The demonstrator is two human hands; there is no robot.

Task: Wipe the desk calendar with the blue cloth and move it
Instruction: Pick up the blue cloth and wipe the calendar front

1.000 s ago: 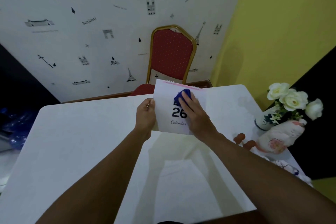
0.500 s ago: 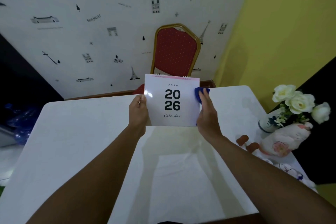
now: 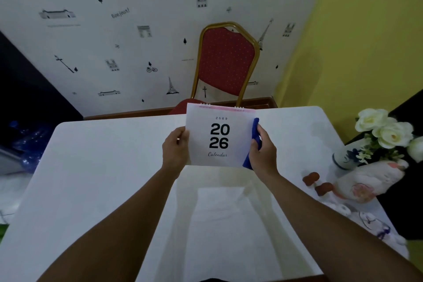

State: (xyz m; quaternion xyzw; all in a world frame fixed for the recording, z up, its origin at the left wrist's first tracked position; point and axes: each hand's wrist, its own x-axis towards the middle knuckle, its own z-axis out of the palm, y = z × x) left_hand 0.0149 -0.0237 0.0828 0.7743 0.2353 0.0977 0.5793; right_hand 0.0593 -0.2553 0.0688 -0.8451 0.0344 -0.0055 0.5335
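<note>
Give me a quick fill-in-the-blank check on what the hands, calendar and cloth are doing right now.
1. The left hand grips the calendar by its ____ edge.
2. The right hand presses the ____ cloth against the calendar's right edge.
3. The big digits on the cover read ____.
4. Behind the table stands a ____ chair with a gold frame.

Missing words: left; blue; 2026; red

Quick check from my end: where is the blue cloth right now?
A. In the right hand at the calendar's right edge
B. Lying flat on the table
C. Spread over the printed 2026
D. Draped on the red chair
A: the blue cloth is bunched in the right hand against the right edge of the calendar, leaving the 2026 uncovered.
</note>
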